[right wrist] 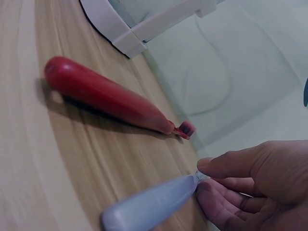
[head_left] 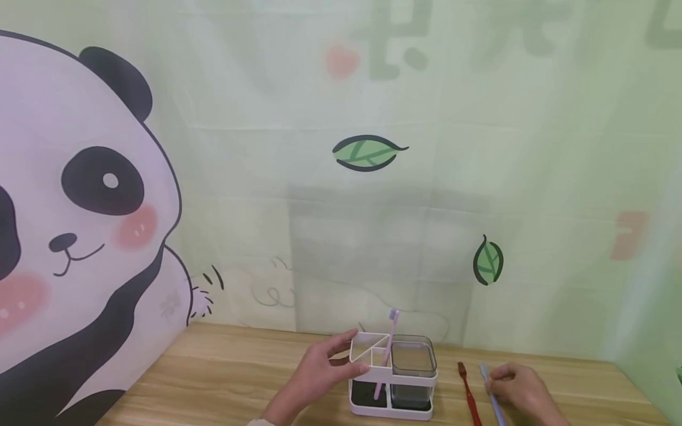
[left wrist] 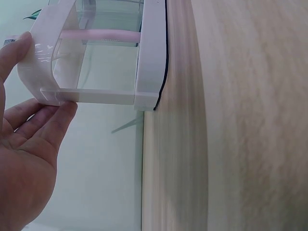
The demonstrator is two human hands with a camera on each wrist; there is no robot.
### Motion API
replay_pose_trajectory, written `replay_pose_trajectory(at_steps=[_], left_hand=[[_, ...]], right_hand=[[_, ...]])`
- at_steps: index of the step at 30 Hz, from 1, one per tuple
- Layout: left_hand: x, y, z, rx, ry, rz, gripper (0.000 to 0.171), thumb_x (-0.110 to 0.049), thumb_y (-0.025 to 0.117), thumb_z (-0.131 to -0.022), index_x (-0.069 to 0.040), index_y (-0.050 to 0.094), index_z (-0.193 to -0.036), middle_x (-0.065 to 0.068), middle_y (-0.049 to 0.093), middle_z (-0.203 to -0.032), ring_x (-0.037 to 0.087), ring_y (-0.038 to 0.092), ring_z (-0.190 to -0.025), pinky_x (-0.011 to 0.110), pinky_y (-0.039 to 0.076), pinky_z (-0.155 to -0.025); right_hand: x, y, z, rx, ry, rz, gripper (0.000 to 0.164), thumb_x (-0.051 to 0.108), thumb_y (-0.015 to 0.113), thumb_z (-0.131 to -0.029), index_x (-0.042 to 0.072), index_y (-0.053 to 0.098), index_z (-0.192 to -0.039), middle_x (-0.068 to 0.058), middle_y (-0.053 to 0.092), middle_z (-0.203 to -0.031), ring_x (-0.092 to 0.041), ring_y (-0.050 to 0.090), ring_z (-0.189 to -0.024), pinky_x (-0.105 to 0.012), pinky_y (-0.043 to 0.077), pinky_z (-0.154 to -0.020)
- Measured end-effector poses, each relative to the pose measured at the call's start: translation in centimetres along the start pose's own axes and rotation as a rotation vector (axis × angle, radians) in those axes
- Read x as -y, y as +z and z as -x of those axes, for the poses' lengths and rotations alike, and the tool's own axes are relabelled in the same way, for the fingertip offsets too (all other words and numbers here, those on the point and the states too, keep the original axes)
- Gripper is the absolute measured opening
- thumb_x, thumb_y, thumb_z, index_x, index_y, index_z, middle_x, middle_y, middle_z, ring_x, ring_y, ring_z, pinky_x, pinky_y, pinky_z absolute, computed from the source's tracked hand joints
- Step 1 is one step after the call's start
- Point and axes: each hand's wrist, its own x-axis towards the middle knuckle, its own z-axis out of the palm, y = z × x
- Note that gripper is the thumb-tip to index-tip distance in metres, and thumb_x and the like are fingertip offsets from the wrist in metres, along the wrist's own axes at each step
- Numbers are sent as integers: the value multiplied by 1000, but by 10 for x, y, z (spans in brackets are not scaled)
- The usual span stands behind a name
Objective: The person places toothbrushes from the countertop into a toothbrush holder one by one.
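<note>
A white toothbrush holder (head_left: 377, 374) with divided slots stands on the table, and my left hand (head_left: 319, 368) grips its upper tier at the left side. In the left wrist view the thumb lies on one side of that tier (left wrist: 41, 53) and the fingers on the other. A pink toothbrush (head_left: 393, 328) leans upright in a slot. Beside it sits a clear grey cup (head_left: 414, 358). My right hand (head_left: 522, 389) pinches a light blue toothbrush (right wrist: 149, 204) near its neck, thumb against fingers; the brush lies along the tabletop.
A red toothbrush (head_left: 469, 395) lies on the wooden table (head_left: 213, 373) between the holder and the blue one. Behind the table's back edge hangs a pale green cloth (head_left: 240, 177) printed with a panda (head_left: 106, 248) and leaves.
</note>
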Motion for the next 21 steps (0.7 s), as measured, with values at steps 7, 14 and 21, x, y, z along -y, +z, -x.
replay_pose_trajectory(at_steps=[7,14,21], left_hand=[[0,-1,0,2,-3,0,71,-15,85,-93,11,51,-150,32,58,-144,51,59,-130,38,60,-99],[0,-1,0,2,-15,-12,71,-17,85,-93,8,52,-151,30,58,-145,47,60,-131,38,60,-99],[0,-1,0,2,-18,-13,71,-18,85,-94,8,52,-151,30,59,-144,48,60,-130,39,60,-99]], right_hand=[[1,3,1,-27,-33,56,18,-1,77,-88,-12,67,-97,-7,70,-83,-22,68,-76,-33,61,-66],[0,6,0,-46,-55,102,16,-3,80,-84,-10,67,-92,-7,68,-79,-20,65,-72,-32,60,-63],[1,8,0,-52,-66,161,10,-1,77,-85,-7,70,-86,-5,66,-74,-19,62,-68,-30,57,-59]])
